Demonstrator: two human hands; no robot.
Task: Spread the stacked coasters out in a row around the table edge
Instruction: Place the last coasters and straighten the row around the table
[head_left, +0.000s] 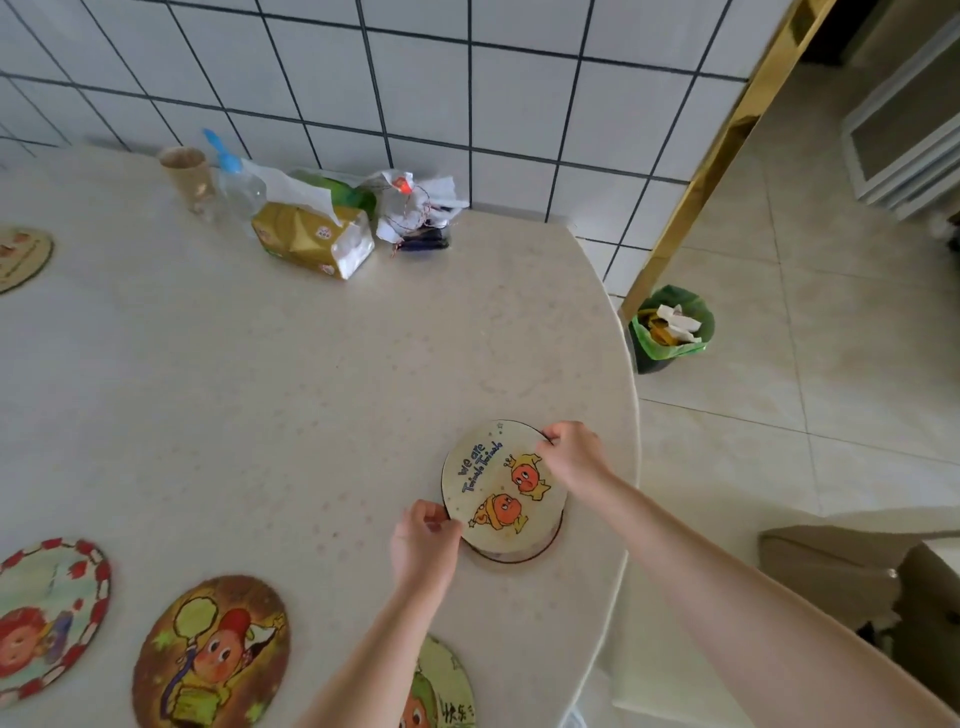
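A round cream coaster (501, 488) with two orange cartoon figures and blue lettering is tilted up over a dark-rimmed coaster (519, 556) lying near the right edge of the pale table (311, 389). My left hand (423, 545) pinches its near-left rim. My right hand (571, 454) pinches its far-right rim. Along the near edge lie a brown coaster (210, 654), a red-bordered coaster (49, 618) and a green coaster (441, 691) partly hidden by my left forearm. Another coaster (21, 257) sits at the far left.
At the back by the tiled wall stand a paper cup (184, 174), a plastic bottle (239, 184), a tissue pack (311, 236) and crumpled bags (415, 205). A green-lined bin (670, 327) stands on the floor to the right. A brown seat (857, 577) is beside the table.
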